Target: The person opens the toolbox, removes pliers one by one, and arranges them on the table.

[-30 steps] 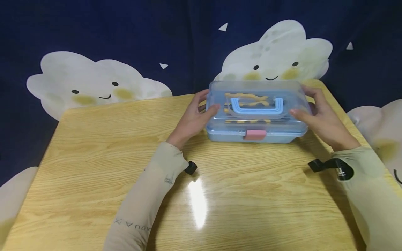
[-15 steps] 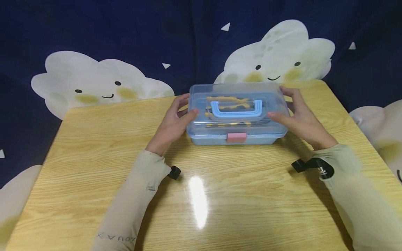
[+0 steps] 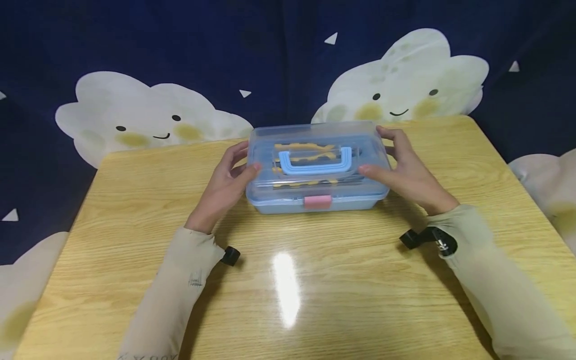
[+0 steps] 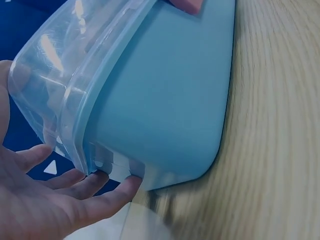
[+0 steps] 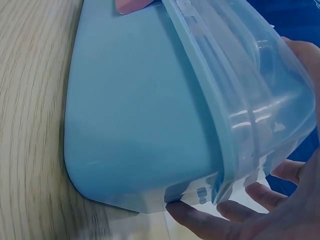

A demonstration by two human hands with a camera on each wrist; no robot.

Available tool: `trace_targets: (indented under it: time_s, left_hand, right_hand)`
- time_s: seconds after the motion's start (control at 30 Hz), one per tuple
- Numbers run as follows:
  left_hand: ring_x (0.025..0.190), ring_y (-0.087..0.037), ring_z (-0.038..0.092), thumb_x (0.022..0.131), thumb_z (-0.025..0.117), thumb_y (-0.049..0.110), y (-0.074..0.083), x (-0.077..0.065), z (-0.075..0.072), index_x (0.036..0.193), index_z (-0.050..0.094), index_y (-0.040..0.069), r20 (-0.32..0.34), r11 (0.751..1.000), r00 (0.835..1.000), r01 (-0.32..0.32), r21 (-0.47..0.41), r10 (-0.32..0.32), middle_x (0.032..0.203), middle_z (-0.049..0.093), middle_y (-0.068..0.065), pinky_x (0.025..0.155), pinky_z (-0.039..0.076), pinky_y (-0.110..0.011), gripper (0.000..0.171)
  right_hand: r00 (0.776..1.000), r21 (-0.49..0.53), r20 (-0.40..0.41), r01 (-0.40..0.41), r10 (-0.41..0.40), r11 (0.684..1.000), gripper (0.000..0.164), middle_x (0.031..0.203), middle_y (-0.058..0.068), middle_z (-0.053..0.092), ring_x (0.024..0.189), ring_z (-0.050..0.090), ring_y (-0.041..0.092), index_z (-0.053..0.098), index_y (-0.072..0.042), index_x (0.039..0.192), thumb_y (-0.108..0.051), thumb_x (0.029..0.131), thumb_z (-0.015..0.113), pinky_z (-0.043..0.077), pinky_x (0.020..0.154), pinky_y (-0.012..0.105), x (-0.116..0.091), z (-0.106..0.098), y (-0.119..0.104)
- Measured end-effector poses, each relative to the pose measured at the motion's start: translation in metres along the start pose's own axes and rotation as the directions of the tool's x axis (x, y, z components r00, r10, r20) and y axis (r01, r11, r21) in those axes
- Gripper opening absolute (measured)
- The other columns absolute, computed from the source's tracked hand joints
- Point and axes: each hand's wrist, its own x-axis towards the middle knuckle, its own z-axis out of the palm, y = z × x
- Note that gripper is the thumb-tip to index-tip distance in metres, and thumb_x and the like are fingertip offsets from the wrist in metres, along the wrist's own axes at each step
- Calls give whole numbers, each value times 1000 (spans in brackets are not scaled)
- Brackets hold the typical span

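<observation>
A storage box (image 3: pixel 346 191) with a light blue base, a clear lid and a blue carry handle (image 3: pixel 317 169) sits on the wooden table. Its pink latch (image 3: pixel 317 202) faces me, and the lid is down. Yellow, dark-marked strips show through the lid; what they are I cannot tell. At the box's left end, my left hand (image 3: pixel 220 185) grips it, thumb on the lid and fingers against the side. My right hand (image 3: pixel 414 177) holds the right end the same way. In the left wrist view, fingertips (image 4: pixel 131 184) touch the box's end wall.
The pale wooden table (image 3: pixel 252 300) extends around the box on all sides. Behind it hangs a dark blue cloth (image 3: pixel 193 40) with smiling clouds. A black wrist camera mount (image 3: pixel 434 240) sticks out from the right sleeve, another (image 3: pixel 230 256) from the left.
Both hands have moved the box leftward across the table and slightly toward me, keeping their hold at its two ends. The lid and latch look the same as before.
</observation>
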Motion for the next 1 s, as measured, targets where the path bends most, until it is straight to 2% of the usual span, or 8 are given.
trace_targets:
  time_s: [0.17, 0.37, 0.63, 0.73, 0.9, 1.0]
  left_hand:
    - [148, -28, 47, 102, 64, 34, -1, -9, -9, 160, 31, 26, -25, 1000, 1000, 9, 10, -8, 166, 34, -4, 118, 48, -51, 68]
    - [148, -26, 46, 102, 63, 37, -3, -22, -21, 160, 30, 27, -46, 999, 998, 36, 36, -34, 165, 34, -2, 117, 48, -49, 68]
    - [146, -27, 49, 103, 62, 37, -5, -35, -34, 159, 31, 29, -60, 998, 997, 47, 49, -44, 165, 34, -1, 100, 56, -26, 65]
    - [145, -27, 49, 103, 62, 36, -5, -37, -38, 159, 31, 29, -74, 997, 996, 53, 63, -49, 165, 35, -1, 102, 55, -29, 64]
    - [147, -28, 48, 102, 62, 36, -5, -39, -40, 159, 30, 28, -85, 994, 995, 69, 87, -61, 166, 34, -3, 113, 50, -45, 65]
    - [146, -28, 48, 102, 62, 35, -6, -40, -42, 159, 29, 28, -79, 994, 995, 72, 85, -66, 165, 34, -4, 114, 50, -46, 66]
  right_hand:
    - [1000, 11, 18, 16, -16, 1000, 100, 175, -6, 6, 158, 24, 37, 12, -29, 164, -44, 91, 78, 31, 119, 76, 3, 9, -7]
    - [999, 12, 42, 23, -24, 1000, 101, 175, -3, 8, 159, 23, 36, 13, -28, 164, -46, 90, 79, 34, 119, 75, 3, 22, -16]
    - [998, -11, 54, 41, -41, 999, 101, 174, -1, 9, 158, 24, 38, 16, -25, 164, -46, 89, 80, 38, 117, 74, 3, 35, -24]
    - [997, -10, 51, 58, -57, 998, 100, 173, 0, 11, 157, 25, 39, 18, -24, 163, -45, 88, 80, 39, 117, 73, 3, 39, -26]
    - [997, -9, 49, 66, -66, 998, 99, 172, 3, 14, 156, 26, 39, 19, -22, 163, -44, 88, 80, 40, 116, 72, 4, 44, -27]
    - [996, -1, 50, 76, -76, 997, 99, 172, 4, 14, 156, 26, 39, 18, -21, 163, -42, 89, 80, 41, 116, 72, 5, 47, -27]
